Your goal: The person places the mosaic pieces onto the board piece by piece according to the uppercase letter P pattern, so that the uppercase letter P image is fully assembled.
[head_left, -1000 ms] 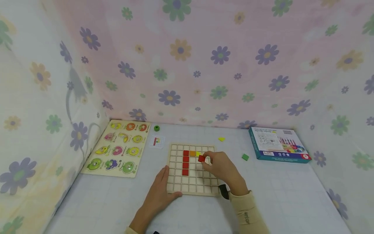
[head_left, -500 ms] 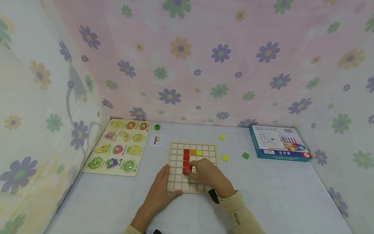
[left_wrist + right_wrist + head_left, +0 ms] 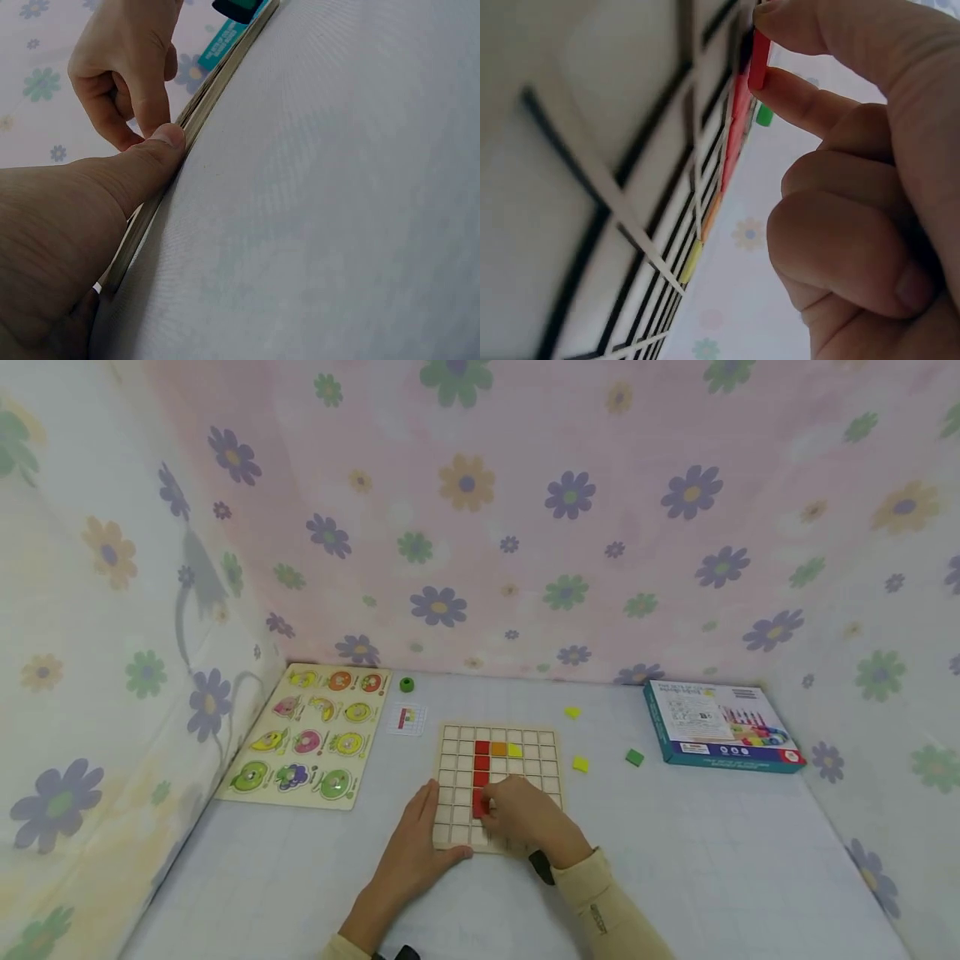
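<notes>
A wooden grid board (image 3: 446, 793) lies flat in front of me in the head view. A column of red square tiles (image 3: 482, 763) runs down it, with an orange tile (image 3: 498, 749) and a yellow tile (image 3: 514, 750) to the right of the top one. My right hand (image 3: 528, 817) is over the board at the column's lower end. In the right wrist view, its thumb and index finger pinch a red square tile (image 3: 760, 60) by the edges, close against the grid. My left hand (image 3: 414, 847) rests at the board's near left corner, fingers along the left side, thumb against the front edge.
To the right lie a yellow tile (image 3: 581, 764), a yellow piece (image 3: 572, 712) and a green tile (image 3: 634, 757). A box (image 3: 727, 756) sits far right. At left are a fruit puzzle board (image 3: 315, 764), a pattern card (image 3: 408, 719) and a green bead (image 3: 407, 685).
My right hand has carried the red tile left and toward me, from the board's upper right to the low end of the red column. The left hand has stayed at the corner.
</notes>
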Tool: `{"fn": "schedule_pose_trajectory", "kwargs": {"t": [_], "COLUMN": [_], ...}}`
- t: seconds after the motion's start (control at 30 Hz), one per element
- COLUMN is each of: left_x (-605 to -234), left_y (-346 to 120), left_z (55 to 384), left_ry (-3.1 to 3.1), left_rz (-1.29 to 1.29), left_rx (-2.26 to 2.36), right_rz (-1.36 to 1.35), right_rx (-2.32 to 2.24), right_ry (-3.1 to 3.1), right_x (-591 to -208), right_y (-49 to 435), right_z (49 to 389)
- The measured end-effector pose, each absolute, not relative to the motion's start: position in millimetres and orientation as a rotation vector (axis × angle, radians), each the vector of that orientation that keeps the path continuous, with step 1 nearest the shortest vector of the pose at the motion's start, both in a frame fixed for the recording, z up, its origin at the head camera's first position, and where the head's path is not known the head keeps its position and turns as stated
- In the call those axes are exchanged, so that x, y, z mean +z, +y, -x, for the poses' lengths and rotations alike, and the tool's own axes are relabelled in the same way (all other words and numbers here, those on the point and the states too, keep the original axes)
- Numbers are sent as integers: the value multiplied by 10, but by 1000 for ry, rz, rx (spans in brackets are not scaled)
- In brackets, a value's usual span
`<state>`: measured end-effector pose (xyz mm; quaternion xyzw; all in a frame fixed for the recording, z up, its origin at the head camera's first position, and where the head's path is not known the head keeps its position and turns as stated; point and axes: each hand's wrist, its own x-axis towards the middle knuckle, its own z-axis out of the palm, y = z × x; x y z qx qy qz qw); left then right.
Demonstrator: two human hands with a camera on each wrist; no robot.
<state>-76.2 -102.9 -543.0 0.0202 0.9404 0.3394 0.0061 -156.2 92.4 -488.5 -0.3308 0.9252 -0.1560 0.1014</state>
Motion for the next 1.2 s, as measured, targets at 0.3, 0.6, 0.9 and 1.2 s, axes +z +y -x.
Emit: {"fn": "schedule_pose_trajectory", "kwargs": {"t": [0.3, 0.6, 0.9, 1.2], "left_x": [-5427, -5430, -5444, -5446], "left_y": [-1017, -1022, -1019, -1023], "left_z": [792, 773, 785, 774], "left_ry": [2942, 2927, 2948, 2954], "left_rz": [-70, -39, -48, -48], "left_rx": [1053, 1048, 1040, 1031], "right_rz": [940, 919, 892, 890], "right_rx": [-422, -419, -397, -375], "right_ry": [2721, 2697, 2702, 2724], "right_x": [-4882, -4873, -4853, -4852], "right_y": [901, 864, 859, 837], "right_z": [1564, 1524, 1528, 1488]}}
